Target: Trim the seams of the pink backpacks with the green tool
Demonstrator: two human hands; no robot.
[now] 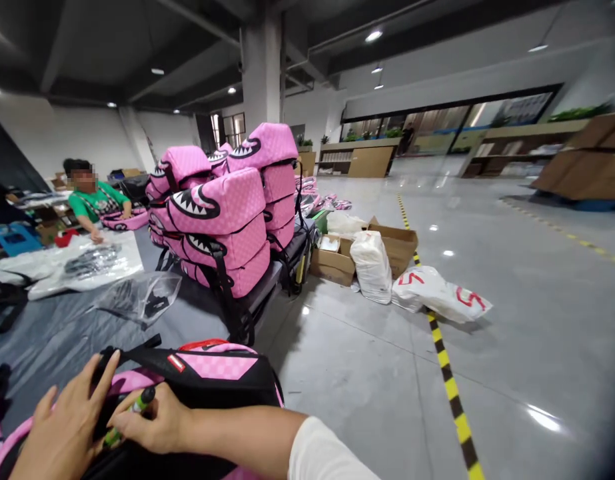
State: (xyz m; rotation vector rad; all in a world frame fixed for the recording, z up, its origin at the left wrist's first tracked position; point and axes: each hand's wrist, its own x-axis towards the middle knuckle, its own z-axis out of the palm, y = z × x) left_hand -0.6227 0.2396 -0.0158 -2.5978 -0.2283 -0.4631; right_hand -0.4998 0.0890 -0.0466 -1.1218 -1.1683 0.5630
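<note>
A pink and black backpack (222, 375) with a checked pattern and a small red label lies in front of me on the grey-covered table (187, 313). My right hand (160, 420) grips a green marker pen (139, 403), its black end pointing up and its lower end down at the dark part of the backpack. Whether the tip touches the fabric is hidden. Beside it, my left hand (67, 417) rests on the backpack with fingers stretched out and apart, near the black straps.
Stacked pink backpacks (222, 227) with shark-mouth prints stand farther along the table. Clear plastic bags (137, 297) lie left of them. A person in green (94, 200) handles another pink bag across the table. Cardboard boxes (334, 267) and white sacks (437, 293) sit on the floor.
</note>
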